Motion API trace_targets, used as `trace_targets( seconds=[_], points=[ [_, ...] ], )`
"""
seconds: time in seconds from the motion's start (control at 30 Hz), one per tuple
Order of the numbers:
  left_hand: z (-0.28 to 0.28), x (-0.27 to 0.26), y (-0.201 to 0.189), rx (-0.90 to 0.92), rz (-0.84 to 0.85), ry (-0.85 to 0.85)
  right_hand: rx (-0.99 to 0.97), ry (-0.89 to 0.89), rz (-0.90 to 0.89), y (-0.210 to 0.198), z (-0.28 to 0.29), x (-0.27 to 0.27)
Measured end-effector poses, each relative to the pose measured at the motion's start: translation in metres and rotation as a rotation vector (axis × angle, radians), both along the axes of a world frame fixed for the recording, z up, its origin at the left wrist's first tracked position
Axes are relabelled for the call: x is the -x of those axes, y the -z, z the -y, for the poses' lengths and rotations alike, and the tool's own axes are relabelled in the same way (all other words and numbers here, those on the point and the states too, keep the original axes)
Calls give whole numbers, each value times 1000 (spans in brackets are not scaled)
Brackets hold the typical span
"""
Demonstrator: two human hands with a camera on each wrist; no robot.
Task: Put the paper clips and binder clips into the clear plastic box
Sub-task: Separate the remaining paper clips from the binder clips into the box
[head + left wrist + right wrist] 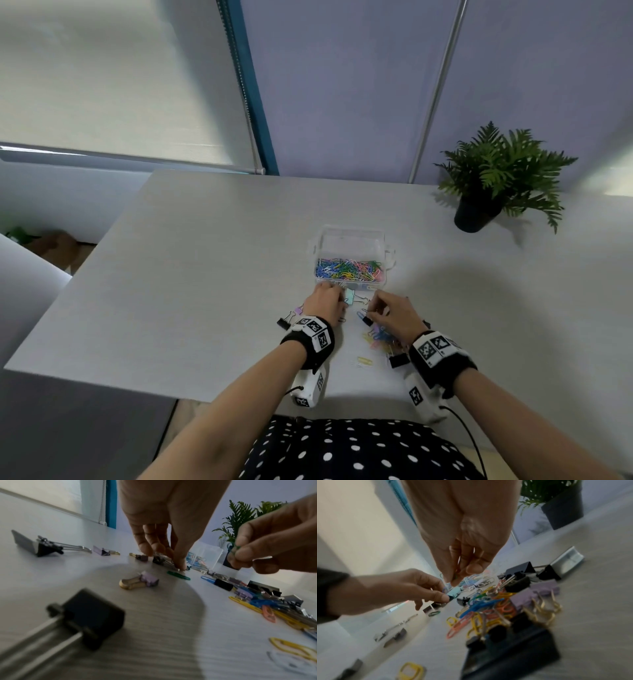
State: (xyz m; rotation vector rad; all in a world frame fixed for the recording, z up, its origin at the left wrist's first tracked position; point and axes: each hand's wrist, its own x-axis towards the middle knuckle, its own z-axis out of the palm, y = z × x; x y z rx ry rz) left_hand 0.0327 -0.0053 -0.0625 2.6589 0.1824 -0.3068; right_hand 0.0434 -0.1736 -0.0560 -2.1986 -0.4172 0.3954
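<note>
Pinching a green paper clip (235, 550) in right hand (394, 317); left hand (325, 301) fingertips down on a light blue binder clip (454, 592) beside the clear box (351, 255).

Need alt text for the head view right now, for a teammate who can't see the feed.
Both hands work just in front of a clear plastic box already holding colourful paper clips: the left hand reaches a pale blue binder clip, the right hand pinches something small. More clips lie scattered on the grey table.

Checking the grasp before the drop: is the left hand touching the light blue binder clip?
Touching. The right wrist view shows the left hand with fingertips pinching the light blue binder clip.
</note>
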Motion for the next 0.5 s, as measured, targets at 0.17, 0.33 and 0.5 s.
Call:
trace_targets(
  seconds=[0.17, 0.33, 0.5],
  points=[
    [-12, 6, -6, 56, 82, 2, 139, -66, 39, 9, -5, -5],
    [-24, 11, -14, 102, 98, 2, 387, -81, 97, 11, -28, -8],
    [-22, 16, -11, 48, 19, 129, 479, -129, 81, 22, -45, -10]
  ],
)
